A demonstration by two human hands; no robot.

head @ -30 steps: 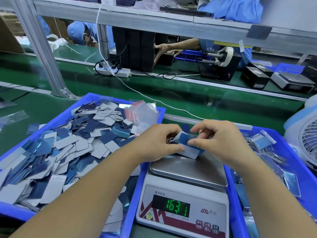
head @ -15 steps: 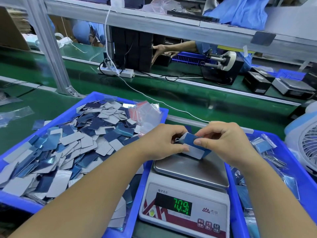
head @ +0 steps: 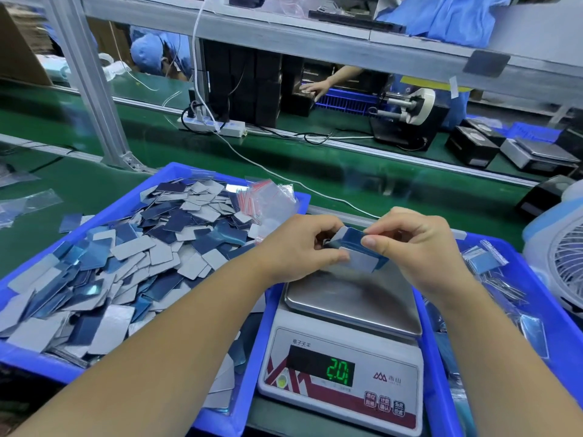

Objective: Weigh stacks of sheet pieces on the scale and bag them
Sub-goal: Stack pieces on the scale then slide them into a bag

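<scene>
surroundings: a green bench (head: 315,181) carries the work; a white cable (head: 284,178) runs across it from a power strip (head: 214,123) at the back. a metal frame post (head: 91,89) stands at the left rear, and a white fan (head: 564,260) sits at the right edge. beyond the rail, another person's hand (head: 314,88) rests on a dark box.
in the way: both forearms cross the near side of the left bin and the scale's front; nothing covers the display.
stack: a small stack of sheet pieces (head: 356,250), blue on top and grey below, is held tilted just above the far edge of the scale pan (head: 353,298); whether it touches the pan cannot be told.
left hand: the left hand (head: 296,247) pinches the stack's left end between thumb and curled fingers.
right hand: the right hand (head: 419,247) grips the stack's right end, thumb in front, fingers over the top.
scale: the white scale (head: 344,351) sits between the two bins, its green display (head: 339,371) reading about 2.0; the last digit is unclear.
left bin: a blue bin (head: 176,171) holds a loose heap of blue and grey sheet pieces (head: 120,263), with a bundle of small clear bags (head: 268,200) with red strips at its far right corner.
right bin: a blue bin (head: 545,310) holds filled clear bags (head: 485,260) of blue pieces.
</scene>
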